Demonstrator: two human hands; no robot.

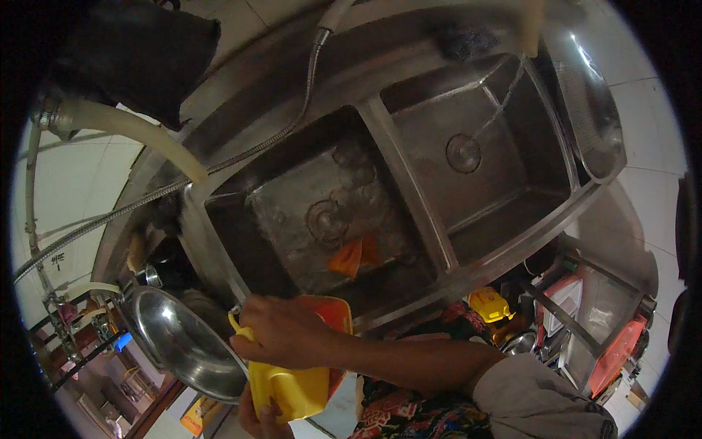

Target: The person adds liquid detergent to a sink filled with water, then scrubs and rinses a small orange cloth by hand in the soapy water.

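Note:
My right hand point(285, 335) reaches across from the right and is closed at the upper edge of a yellow plastic container point(299, 392). A narrow yellow strip point(237, 324) sticks out past its fingers; whether it belongs to the container is unclear. At the bottom of the view my left hand point(260, 414) grips the container's lower left side. An orange-red plastic piece point(337, 313) shows right against the yellow one, partly covered by my right hand and forearm. Both hands are in front of the left sink basin point(274, 219). In that basin lies a folded orange cloth point(351, 258), beside the drain.
Water runs from a tap point(532, 27) into the right basin point(449, 214). A metal hose point(263, 144) crosses above the left basin, near a pale plastic pipe point(137, 134). A large steel bowl point(186, 345) leans at left. A yellow box point(488, 305) and a rack point(587, 324) stand at right.

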